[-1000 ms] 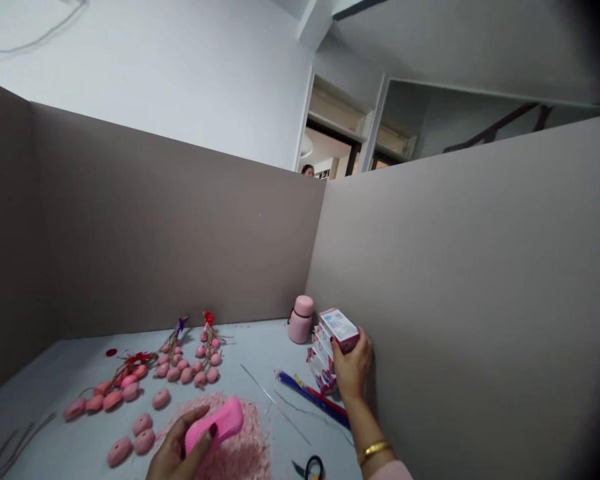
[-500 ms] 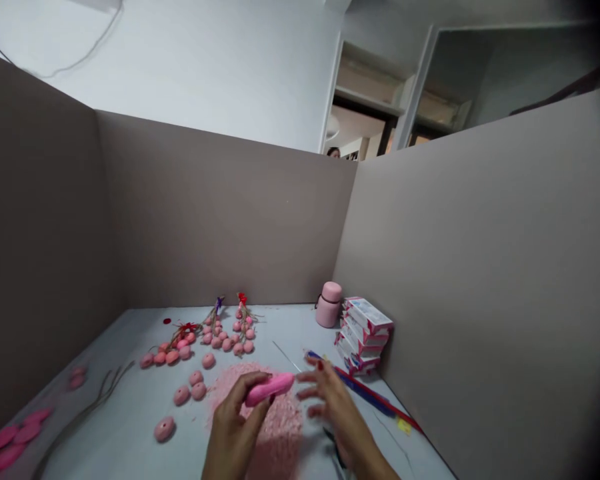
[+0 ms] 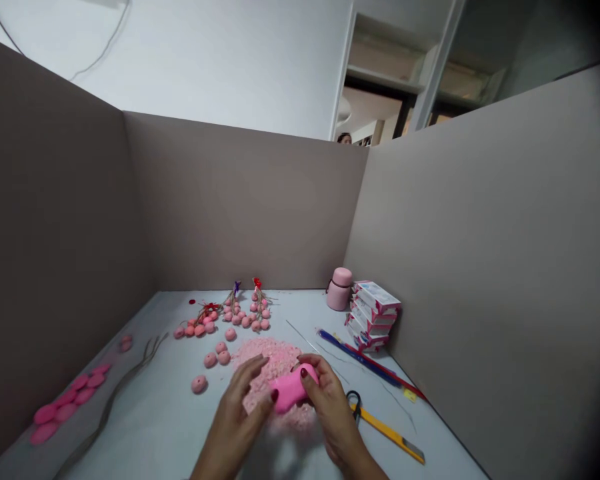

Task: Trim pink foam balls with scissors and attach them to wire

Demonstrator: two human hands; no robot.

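A bright pink bar of soap (image 3: 289, 390), narrowed at its middle, is held above the pile of pale pink shavings (image 3: 265, 350). My right hand (image 3: 330, 400) grips its right end, the thumb on the near face and the fingers behind. At the left end is my left hand (image 3: 240, 400), its thumb beside or against the bar, its fingers curved and apart from it. To the right of my right hand lie scissors with a black handle (image 3: 354, 400) and a yellow utility knife (image 3: 390, 433).
Several pink balls (image 3: 199, 384) lie left of the shavings; bunches of strung balls (image 3: 255, 313) are behind. Flat pink ovals (image 3: 65, 407) and twine (image 3: 110, 407) lie at left. A pink flask (image 3: 339, 290), stacked boxes (image 3: 375, 317) and blue and red strips (image 3: 360, 360) are at right.
The soap has passed from my left hand's grip to my right hand, which has closed on it. My view has shifted, bringing the yellow knife into sight.
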